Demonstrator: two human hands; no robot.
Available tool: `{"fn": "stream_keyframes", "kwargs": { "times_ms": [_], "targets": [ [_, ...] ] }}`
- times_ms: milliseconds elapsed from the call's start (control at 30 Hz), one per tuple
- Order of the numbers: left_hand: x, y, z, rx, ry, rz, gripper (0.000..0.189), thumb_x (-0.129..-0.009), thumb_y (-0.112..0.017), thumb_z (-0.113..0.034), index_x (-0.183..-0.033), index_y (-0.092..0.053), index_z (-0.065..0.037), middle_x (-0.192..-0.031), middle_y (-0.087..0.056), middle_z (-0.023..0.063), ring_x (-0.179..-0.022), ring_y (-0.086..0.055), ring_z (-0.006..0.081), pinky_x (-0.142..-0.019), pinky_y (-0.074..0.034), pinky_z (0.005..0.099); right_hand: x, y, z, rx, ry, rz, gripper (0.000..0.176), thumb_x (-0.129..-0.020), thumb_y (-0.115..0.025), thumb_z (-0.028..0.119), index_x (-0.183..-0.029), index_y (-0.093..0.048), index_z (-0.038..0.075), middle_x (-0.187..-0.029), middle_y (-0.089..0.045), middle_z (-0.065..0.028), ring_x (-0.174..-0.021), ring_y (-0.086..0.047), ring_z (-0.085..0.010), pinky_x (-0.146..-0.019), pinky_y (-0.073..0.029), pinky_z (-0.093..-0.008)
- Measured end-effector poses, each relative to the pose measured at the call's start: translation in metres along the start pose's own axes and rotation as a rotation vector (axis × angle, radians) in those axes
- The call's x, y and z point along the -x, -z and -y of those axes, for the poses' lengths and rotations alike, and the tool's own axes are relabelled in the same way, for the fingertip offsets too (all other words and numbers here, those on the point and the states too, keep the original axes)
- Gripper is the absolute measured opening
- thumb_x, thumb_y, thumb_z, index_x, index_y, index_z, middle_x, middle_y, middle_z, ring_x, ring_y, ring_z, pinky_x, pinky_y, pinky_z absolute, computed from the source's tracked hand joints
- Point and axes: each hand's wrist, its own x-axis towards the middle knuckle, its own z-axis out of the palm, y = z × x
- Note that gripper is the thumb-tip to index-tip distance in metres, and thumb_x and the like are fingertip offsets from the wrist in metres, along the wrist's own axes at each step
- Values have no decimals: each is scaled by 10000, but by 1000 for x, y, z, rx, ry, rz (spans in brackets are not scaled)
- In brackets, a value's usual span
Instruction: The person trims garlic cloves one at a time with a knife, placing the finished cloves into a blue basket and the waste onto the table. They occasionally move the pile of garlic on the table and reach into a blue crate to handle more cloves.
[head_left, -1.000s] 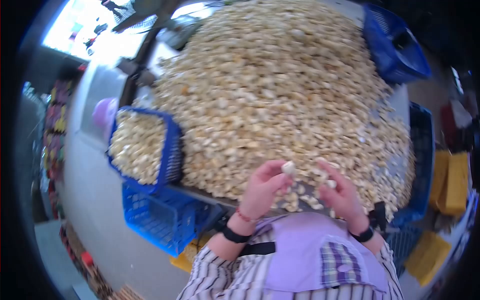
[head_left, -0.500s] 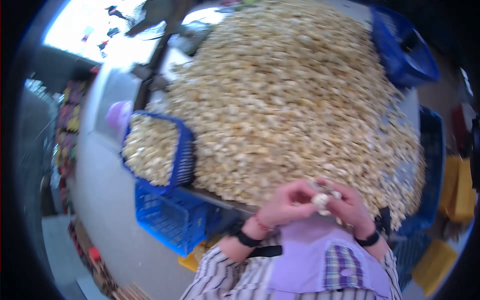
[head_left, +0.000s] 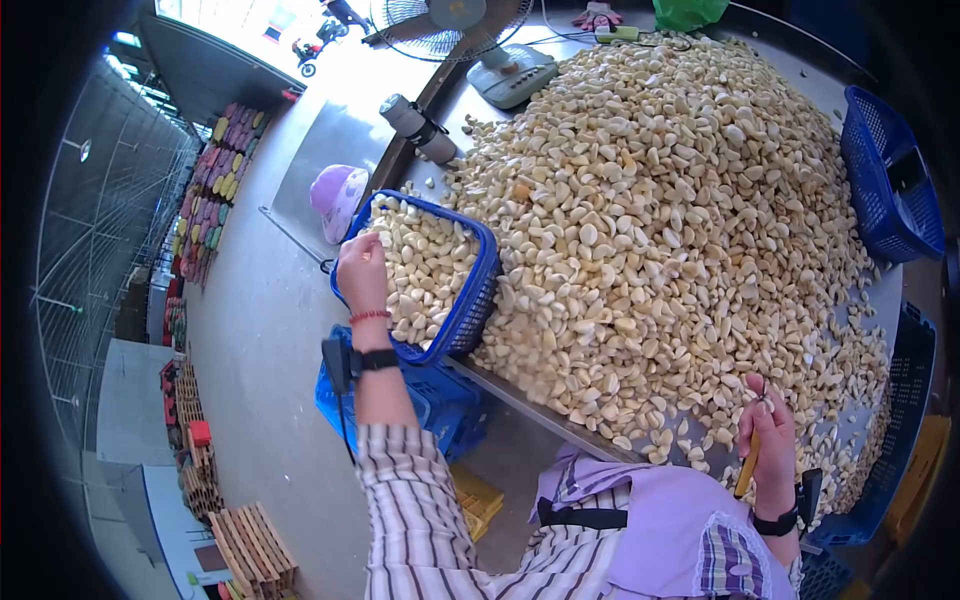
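My left hand [head_left: 362, 268] is over the left side of a blue plastic basket [head_left: 474, 300], its fingers curled closed. Whether anything is inside them is hidden. Pale, clove-like pieces [head_left: 425, 265] fill much of this basket. At the table's front edge, my right hand [head_left: 770, 440] is closed round a small knife [head_left: 748, 466] with a yellow handle. Its short metal tip shows near the thumb. Beyond that hand spreads a big heap of the same cream-coloured pieces [head_left: 650, 220] on the metal table [head_left: 530, 400].
A fan [head_left: 510, 75] and a grey cylinder-shaped bottle [head_left: 418, 128] stand at the back left. The purple cap [head_left: 338, 195] is beside the filled basket. Another blue basket [head_left: 885, 170] sits at the right edge. A blue crate [head_left: 430, 405] is below the left basket.
My hands were together at the front edge, holding pale pieces. The left has moved away left to the basket; the right is now lower right, apart. The view has shifted and sharpened.
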Motion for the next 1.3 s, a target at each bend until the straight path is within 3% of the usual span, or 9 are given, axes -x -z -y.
{"fn": "stream_keyframes", "kwargs": {
  "times_ms": [133, 400, 500, 567, 633, 833, 900, 933, 1300],
  "targets": [
    [-6, -4, 7, -554, -161, 433, 130, -779, -617, -182, -876, -702, -175, -945, -610, 98, -821, -633, 331, -699, -518, 439, 0, -1, 0, 42, 11, 2, 395, -966, -469, 197, -1303, -438, -7, -644, -494, 5, -432, -418, -48, -402, -350, -168],
    [-15, -14, 1, -669, -244, 551, 144, -769, -614, -159, -889, -657, -92, -993, -605, 155, -832, -638, 344, -695, -516, 450, 3, 0, 2, 20, -9, -37, 443, -937, -533, 212, -1318, -449, 2, -655, -509, 7, -470, -425, -40, -418, -352, -163],
    [-2, 2, -20, -346, -112, 408, 185, -800, -630, -166, -958, -673, -79, -930, -655, 123, -740, -651, 261, -633, -519, 369, 4, 0, 3, 4, -10, -51, 452, -934, -540, 216, -1324, -446, 6, -652, -504, 8, -470, -422, -39, -417, -353, -163],
    [25, 16, -63, 448, 434, 440, 258, -845, -617, -140, -1091, -664, -77, -862, -677, 60, -658, -606, 125, -570, -482, 253, 3, 0, 0, 26, 9, -46, 453, -934, -541, 214, -1325, -446, 6, -656, -508, 6, -472, -423, -40, -421, -353, -160],
    [69, 28, -117, 901, 485, 542, 309, -882, -578, -100, -1187, -622, -65, -862, -658, 12, -639, -535, 38, -550, -433, 175, 2, -5, -2, 53, 28, -28, 454, -933, -542, 211, -1327, -446, 6, -660, -511, 5, -475, -424, -40, -425, -354, -157],
    [178, 15, -228, 1301, 718, 1050, 244, -868, -597, -26, -1110, -624, -11, -803, -628, 35, -651, -565, 67, -569, -460, 195, 7, -35, 3, 375, -1, 10, 517, -898, -592, 205, -1358, -430, 31, -696, -546, -5, -524, -469, -57, -485, -387, -178],
    [196, 10, -240, 1329, 736, 1120, 225, -869, -599, -26, -1092, -613, -5, -816, -631, 40, -656, -571, 69, -574, -464, 196, 2, -28, -9, 771, 438, 135, 597, -852, -640, 195, -1381, -405, 48, -696, -560, -22, -558, -508, -96, -521, -428, -244],
    [211, 4, -253, 1350, 753, 1196, 207, -869, -600, -25, -1075, -601, 1, -829, -633, 45, -661, -577, 71, -578, -468, 198, 10, -28, -3, 790, 343, 161, 623, -836, -651, 187, -1388, -395, 54, -715, -581, -38, -572, -524, -112, -538, -441, -272],
    [248, 8, -287, 1038, -132, 861, 181, -698, -714, 50, -752, -566, -38, -821, -653, 118, -662, -620, 188, -569, -467, 251, 16, -27, 5, 749, 333, 208, 708, -862, -615, 317, -1446, -281, 98, -667, -592, -111, -511, -543, -245, -545, -451, -302]
  ]
}}
